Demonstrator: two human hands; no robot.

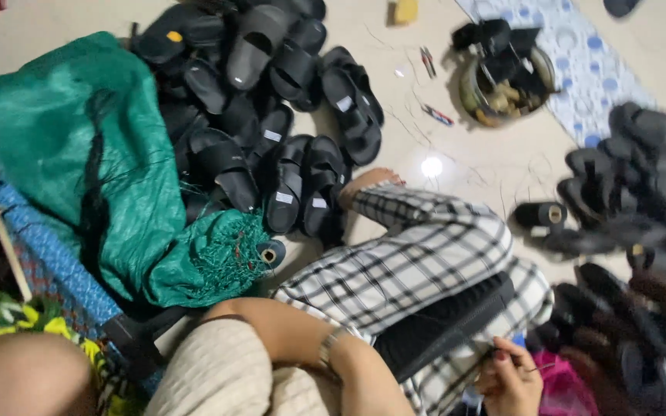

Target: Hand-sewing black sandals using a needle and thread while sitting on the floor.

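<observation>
A person was seen from above, seated on a pale floor (487, 162) w/ legs in black-and-white checked trousers (418, 262). A black sandal sole (445, 323) was laid across the lap, ribbed face up, running from lower left to upper right. The right hand (510, 377) was held at the lower edge of the view, just right of the sole's near end, fingers pinched together on what looked like a thin thread or needle; too blurred to be told which. The sole was touched by neither fingertip as far as could be made out; it lay just beside the pinch, to its left. The left forearm, w/ a metal bracelet (331, 347) at the wrist, was stretched across the body toward the sole, but the left hand itself was hidden below, so its grip could not be told.

A heap of black sandals (287, 115) was piled at top centre, next to a green mesh sack (79, 154). More sandals (634, 185) were stacked at right. A black thread spool (541, 214) lay on the floor between, and a round bowl (506, 88) of bits stood further off.
</observation>
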